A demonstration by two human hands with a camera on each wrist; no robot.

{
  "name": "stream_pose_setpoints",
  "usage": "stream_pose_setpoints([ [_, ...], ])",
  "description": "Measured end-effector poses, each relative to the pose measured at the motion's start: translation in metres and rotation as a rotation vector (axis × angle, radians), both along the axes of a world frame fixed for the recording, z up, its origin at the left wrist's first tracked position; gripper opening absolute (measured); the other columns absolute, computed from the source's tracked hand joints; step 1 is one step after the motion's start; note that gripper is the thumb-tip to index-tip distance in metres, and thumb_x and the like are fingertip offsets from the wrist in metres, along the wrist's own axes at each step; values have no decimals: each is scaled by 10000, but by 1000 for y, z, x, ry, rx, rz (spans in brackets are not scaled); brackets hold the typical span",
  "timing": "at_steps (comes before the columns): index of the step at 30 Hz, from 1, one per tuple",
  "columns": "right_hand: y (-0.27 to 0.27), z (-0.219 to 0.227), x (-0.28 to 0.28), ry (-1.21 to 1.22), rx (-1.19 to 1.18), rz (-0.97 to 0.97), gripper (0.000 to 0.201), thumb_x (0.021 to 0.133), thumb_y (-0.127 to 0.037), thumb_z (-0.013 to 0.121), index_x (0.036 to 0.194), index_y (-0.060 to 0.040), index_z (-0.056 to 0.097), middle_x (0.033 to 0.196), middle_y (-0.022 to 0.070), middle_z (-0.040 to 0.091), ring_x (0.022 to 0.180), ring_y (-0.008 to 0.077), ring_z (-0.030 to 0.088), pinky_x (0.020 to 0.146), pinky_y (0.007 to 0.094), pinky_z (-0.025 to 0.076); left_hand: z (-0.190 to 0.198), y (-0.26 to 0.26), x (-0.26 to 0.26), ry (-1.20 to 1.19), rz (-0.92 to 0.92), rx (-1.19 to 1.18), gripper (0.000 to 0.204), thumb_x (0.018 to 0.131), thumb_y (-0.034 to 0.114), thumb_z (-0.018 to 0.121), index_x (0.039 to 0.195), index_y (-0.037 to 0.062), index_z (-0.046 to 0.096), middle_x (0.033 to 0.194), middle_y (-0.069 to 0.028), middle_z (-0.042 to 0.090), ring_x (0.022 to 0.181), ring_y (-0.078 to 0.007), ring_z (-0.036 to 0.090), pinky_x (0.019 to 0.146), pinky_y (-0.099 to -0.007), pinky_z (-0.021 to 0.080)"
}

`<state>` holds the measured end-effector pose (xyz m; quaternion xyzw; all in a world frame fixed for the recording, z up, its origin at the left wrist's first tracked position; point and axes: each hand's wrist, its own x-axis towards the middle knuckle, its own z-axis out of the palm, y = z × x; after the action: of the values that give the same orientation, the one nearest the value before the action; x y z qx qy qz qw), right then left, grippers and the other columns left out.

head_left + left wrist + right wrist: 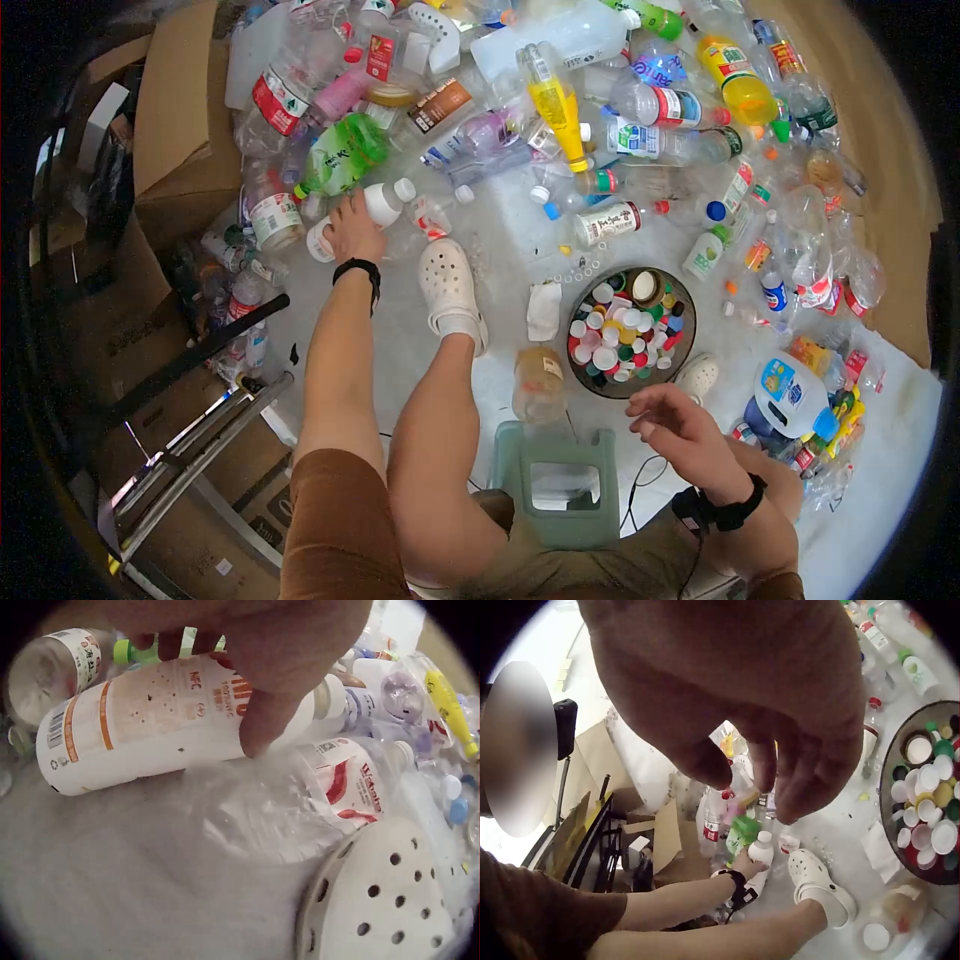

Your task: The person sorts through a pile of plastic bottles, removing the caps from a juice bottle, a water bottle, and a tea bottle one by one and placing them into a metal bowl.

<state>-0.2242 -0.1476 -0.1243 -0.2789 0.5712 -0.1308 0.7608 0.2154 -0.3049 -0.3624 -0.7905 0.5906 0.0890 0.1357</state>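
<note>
The left-wrist view shows the printed side of the white bottle (142, 724), which the head view shows only small, partly under the left hand (355, 232); the head and right-wrist views show its white cap (404, 189) clearly; the right-wrist view gives the right hand (685, 440) from close up, fingers loosely bent and nothing between them.

The left hand grips the white bottle around its upper body, thumb on the near side; the bottle lies on its side beneath that hand, opaque, with orange bands and a pale orange panel; a clear bottle (281, 799) lies beside it, crumpled and see-through, near the toe of a white clog (447, 280).

The right hand is open and empty; beyond its fingertips sits a round tray (631, 396) of mixed caps (606, 357), mostly white, with red and green among them; a pale green stool (510, 480) is to the left of that hand, and a white jug (797, 398) with a blue cap is to its right.

The white bottle's label reads "NFC" and "100%NFC", with a barcode near the base; the clear bottle's label reads "Wahaha" in red.
</note>
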Motion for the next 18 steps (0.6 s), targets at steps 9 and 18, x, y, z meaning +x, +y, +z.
stream_pose_setpoints([
  [9,0,15,-3,-72,38,-52,284,922,-62,565,1197,-38,499,1108,29,568,1006,98,549,883,252,449,17,-7,5,-18,-12,83,797,645,192,810,1334,137,413,1314,-111,443,1248,-324,407,1006,-514,296],
  [18,0,12,-1,-47,-5,-28,295,924,-73,576,1206,-34,500,1114,38,567,1006,101,542,884,255,445,19,14,9,127,-30,-174,756,641,207,803,1272,84,404,1185,-137,563,1184,-314,503,1062,-561,195],
])
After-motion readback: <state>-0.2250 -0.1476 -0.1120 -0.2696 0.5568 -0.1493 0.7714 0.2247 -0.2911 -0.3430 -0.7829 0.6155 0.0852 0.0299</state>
